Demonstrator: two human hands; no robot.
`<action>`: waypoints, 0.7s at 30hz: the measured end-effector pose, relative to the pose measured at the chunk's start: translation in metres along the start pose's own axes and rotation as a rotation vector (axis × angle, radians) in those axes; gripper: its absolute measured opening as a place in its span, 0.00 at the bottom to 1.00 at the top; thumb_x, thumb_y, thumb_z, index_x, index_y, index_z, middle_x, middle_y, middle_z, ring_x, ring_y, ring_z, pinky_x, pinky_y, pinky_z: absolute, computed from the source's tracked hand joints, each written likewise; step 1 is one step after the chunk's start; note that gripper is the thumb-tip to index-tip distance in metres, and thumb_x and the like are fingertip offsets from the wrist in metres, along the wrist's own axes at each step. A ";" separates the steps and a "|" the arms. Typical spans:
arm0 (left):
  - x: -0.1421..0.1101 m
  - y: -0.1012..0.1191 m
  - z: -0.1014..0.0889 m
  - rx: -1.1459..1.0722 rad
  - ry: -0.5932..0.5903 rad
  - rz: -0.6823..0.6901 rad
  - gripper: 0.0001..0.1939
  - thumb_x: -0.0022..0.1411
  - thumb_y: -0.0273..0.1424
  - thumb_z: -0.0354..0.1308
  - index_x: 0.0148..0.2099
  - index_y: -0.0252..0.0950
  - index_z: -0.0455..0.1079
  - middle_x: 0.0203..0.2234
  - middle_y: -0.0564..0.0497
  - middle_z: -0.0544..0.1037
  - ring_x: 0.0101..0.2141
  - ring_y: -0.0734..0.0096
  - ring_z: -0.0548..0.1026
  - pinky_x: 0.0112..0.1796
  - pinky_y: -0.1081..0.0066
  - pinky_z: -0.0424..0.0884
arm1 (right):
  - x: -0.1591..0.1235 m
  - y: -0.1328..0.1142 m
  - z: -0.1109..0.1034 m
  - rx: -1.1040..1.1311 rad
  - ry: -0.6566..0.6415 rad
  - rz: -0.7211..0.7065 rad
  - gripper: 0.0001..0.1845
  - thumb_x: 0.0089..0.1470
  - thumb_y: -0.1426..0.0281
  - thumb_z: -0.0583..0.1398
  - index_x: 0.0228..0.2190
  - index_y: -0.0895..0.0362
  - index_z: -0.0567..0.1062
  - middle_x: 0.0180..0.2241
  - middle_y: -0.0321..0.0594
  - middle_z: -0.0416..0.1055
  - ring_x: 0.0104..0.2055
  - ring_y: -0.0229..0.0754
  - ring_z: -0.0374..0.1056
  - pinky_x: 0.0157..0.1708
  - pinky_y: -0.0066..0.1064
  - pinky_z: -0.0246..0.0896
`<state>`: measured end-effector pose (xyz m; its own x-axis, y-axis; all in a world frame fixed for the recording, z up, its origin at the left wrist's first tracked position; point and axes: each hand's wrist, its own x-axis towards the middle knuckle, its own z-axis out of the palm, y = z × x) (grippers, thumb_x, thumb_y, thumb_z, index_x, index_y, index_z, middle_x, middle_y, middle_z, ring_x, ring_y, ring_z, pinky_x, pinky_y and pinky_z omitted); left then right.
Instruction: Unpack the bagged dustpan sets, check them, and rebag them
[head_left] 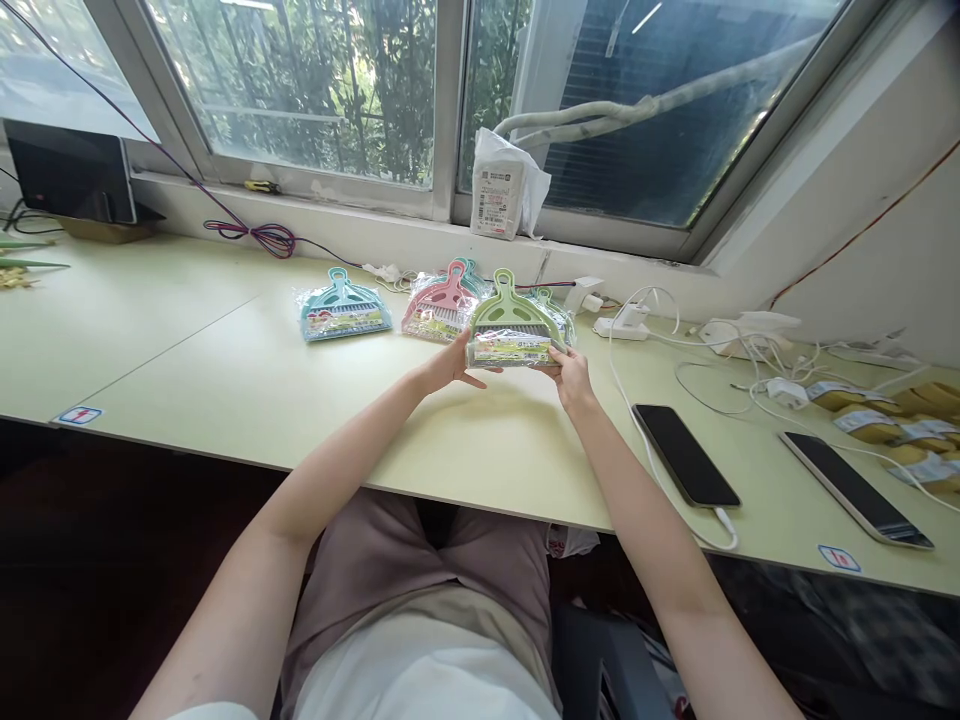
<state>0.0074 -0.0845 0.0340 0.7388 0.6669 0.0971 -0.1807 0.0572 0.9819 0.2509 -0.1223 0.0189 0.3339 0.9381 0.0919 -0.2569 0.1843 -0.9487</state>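
On the desk (pixel 225 390), a blue dustpan (pixel 345 312) is untouched left of the green dustpan (pixel 510 318), lifted by closed right grip (pixel 572 378); left grip (pixel 445 367) unclear.

White top (pixel 420 665), btm ctr of frame: plain fabric w/ soft folds, shading to beige nr its upper edge, which curves. L sleeve (pixel 214 712) also white, short, just a sliver of hem at btm left. Trousers (pixel 352 570), lower ctr: dusty mauve-grey, matte, loose-ish cut, creased nr the middle. L arm (pixel 300 510) bare from hem to L hand (pixel 450 366), approx ctr. R arm (pixel 660 520) bare from R hand (pixel 573 380) to btm right edge.
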 end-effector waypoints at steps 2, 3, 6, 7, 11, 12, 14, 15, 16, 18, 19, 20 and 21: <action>0.000 -0.003 0.003 0.048 0.062 0.070 0.41 0.52 0.52 0.64 0.63 0.40 0.61 0.53 0.37 0.76 0.50 0.49 0.77 0.41 0.56 0.78 | -0.002 0.002 0.002 -0.002 0.015 -0.023 0.08 0.50 0.71 0.63 0.35 0.58 0.76 0.35 0.40 0.79 0.35 0.43 0.77 0.42 0.42 0.79; 0.001 -0.006 0.005 0.063 0.118 0.093 0.42 0.50 0.48 0.69 0.63 0.40 0.60 0.54 0.38 0.75 0.50 0.50 0.77 0.42 0.56 0.78 | -0.003 0.002 0.003 -0.010 0.013 -0.041 0.08 0.50 0.70 0.63 0.35 0.57 0.76 0.36 0.40 0.78 0.35 0.43 0.76 0.42 0.42 0.79; 0.007 -0.017 0.010 0.011 0.351 0.117 0.35 0.48 0.42 0.72 0.55 0.38 0.65 0.52 0.40 0.76 0.48 0.56 0.77 0.44 0.58 0.78 | -0.005 0.004 0.006 -0.069 -0.038 -0.114 0.10 0.50 0.66 0.63 0.36 0.56 0.75 0.38 0.40 0.77 0.38 0.44 0.75 0.41 0.43 0.78; 0.010 -0.020 0.011 -0.026 0.429 0.120 0.31 0.49 0.42 0.71 0.52 0.37 0.66 0.50 0.41 0.77 0.47 0.58 0.77 0.44 0.58 0.79 | -0.006 0.005 0.007 -0.092 -0.059 -0.138 0.10 0.51 0.65 0.63 0.36 0.55 0.75 0.39 0.40 0.77 0.40 0.45 0.75 0.41 0.43 0.78; 0.016 -0.025 0.012 -0.115 0.611 0.101 0.21 0.53 0.40 0.68 0.44 0.35 0.68 0.41 0.46 0.79 0.41 0.63 0.79 0.41 0.60 0.80 | -0.005 0.008 0.011 -0.117 -0.133 -0.168 0.13 0.50 0.62 0.62 0.38 0.53 0.74 0.40 0.40 0.76 0.42 0.46 0.74 0.41 0.44 0.77; 0.017 -0.025 0.012 -0.120 0.632 0.103 0.20 0.54 0.39 0.68 0.44 0.35 0.68 0.39 0.46 0.79 0.40 0.63 0.79 0.40 0.60 0.80 | -0.005 0.009 0.011 -0.113 -0.153 -0.163 0.13 0.49 0.61 0.62 0.38 0.53 0.73 0.41 0.40 0.76 0.42 0.45 0.74 0.41 0.44 0.76; 0.017 -0.024 0.013 -0.116 0.655 0.126 0.17 0.55 0.37 0.66 0.44 0.36 0.67 0.38 0.47 0.79 0.39 0.63 0.79 0.39 0.59 0.80 | -0.004 0.010 0.011 -0.132 -0.176 -0.147 0.15 0.49 0.59 0.62 0.38 0.52 0.73 0.41 0.39 0.76 0.42 0.45 0.73 0.41 0.42 0.75; 0.016 -0.024 0.014 -0.107 0.664 0.145 0.16 0.56 0.36 0.65 0.44 0.36 0.67 0.39 0.47 0.79 0.39 0.62 0.79 0.38 0.59 0.80 | -0.003 0.010 0.010 -0.165 -0.165 -0.142 0.16 0.50 0.57 0.61 0.39 0.52 0.73 0.41 0.39 0.75 0.42 0.45 0.73 0.41 0.41 0.75; 0.016 -0.024 0.015 -0.096 0.671 0.164 0.15 0.57 0.36 0.64 0.44 0.36 0.67 0.40 0.47 0.78 0.39 0.61 0.78 0.38 0.58 0.80 | -0.003 0.010 0.010 -0.215 -0.142 -0.144 0.17 0.50 0.55 0.61 0.39 0.51 0.72 0.41 0.39 0.75 0.43 0.45 0.72 0.41 0.40 0.74; 0.017 -0.026 0.017 -0.067 0.682 0.191 0.15 0.57 0.35 0.62 0.45 0.36 0.67 0.41 0.47 0.78 0.41 0.60 0.78 0.37 0.57 0.80 | -0.005 0.009 0.009 -0.363 -0.070 -0.171 0.20 0.50 0.52 0.60 0.40 0.51 0.72 0.41 0.39 0.75 0.45 0.46 0.71 0.40 0.39 0.73; 0.017 -0.027 0.018 -0.049 0.684 0.201 0.15 0.57 0.36 0.62 0.45 0.36 0.67 0.41 0.46 0.77 0.41 0.59 0.77 0.37 0.57 0.80 | -0.006 0.008 0.009 -0.450 -0.027 -0.197 0.22 0.49 0.50 0.61 0.41 0.51 0.72 0.41 0.40 0.75 0.46 0.48 0.71 0.41 0.39 0.72; 0.017 -0.028 0.019 -0.034 0.681 0.212 0.16 0.57 0.36 0.62 0.45 0.35 0.68 0.41 0.46 0.77 0.41 0.59 0.77 0.37 0.57 0.80 | -0.007 0.008 0.009 -0.537 0.020 -0.227 0.25 0.48 0.50 0.62 0.42 0.52 0.72 0.41 0.42 0.75 0.47 0.50 0.70 0.41 0.39 0.71; 0.018 -0.030 0.019 -0.020 0.671 0.225 0.17 0.57 0.37 0.62 0.46 0.35 0.68 0.41 0.45 0.77 0.41 0.59 0.77 0.36 0.58 0.80 | -0.009 0.007 0.009 -0.613 0.066 -0.256 0.28 0.45 0.50 0.64 0.44 0.52 0.72 0.40 0.43 0.75 0.47 0.51 0.70 0.42 0.40 0.70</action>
<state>0.0386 -0.0888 0.0097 0.1235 0.9778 0.1691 -0.2988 -0.1258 0.9460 0.2378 -0.1267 0.0139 0.3755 0.8636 0.3364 0.3932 0.1802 -0.9016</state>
